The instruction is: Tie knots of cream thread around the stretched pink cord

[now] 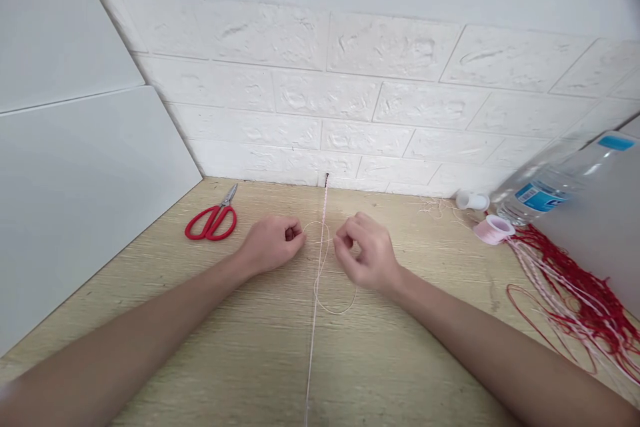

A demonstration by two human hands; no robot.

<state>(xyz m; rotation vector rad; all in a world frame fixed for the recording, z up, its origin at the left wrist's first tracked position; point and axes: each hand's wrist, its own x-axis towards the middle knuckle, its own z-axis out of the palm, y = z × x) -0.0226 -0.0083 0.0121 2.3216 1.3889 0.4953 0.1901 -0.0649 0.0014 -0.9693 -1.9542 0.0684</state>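
A pale pink cord [313, 333] runs straight from a small dark anchor point at the foot of the wall down past the bottom edge of the view. Its upper stretch looks braided or knotted in pink and white. Around it loops a thin cream thread [335, 313]. Left of the cord, my left hand [273, 243] is closed, thumb and fingertips pinching one part of the thread. On the other side my right hand [370, 253] pinches the thread too, close to the cord. Its tail hangs in a wide loop below my right hand.
Red-handled scissors [212, 220] lie to the left. At right stand a clear water bottle [543, 197], a pink thread spool [494, 229] and a white spool [473, 201], with a heap of red cords [590, 287] beside them. A white brick-pattern wall [350, 100] borders the table.
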